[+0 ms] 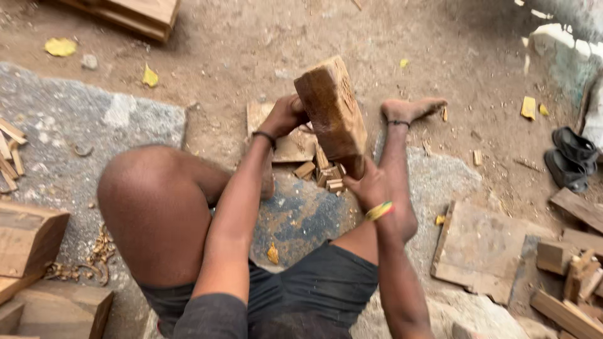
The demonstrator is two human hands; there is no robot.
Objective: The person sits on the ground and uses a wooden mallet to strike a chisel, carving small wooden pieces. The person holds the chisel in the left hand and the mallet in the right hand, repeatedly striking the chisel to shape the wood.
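I sit on the ground with knees apart and hold a thick brown wooden block (331,113) up between both hands. My left hand (286,115) grips its left side near the upper end. My right hand (367,186) holds the lower end from below. Under the block lie several small cut wood pieces (325,174) next to a flat wooden board (290,145) on the dirt. My right foot (411,108) stretches out just right of the block.
A grey stone slab (69,132) lies at left, a flat board (483,248) at right with scrap wood (575,282) beyond it. Dark sandals (570,157) lie at far right. Wooden blocks (31,251) sit at lower left, planks (135,12) at top.
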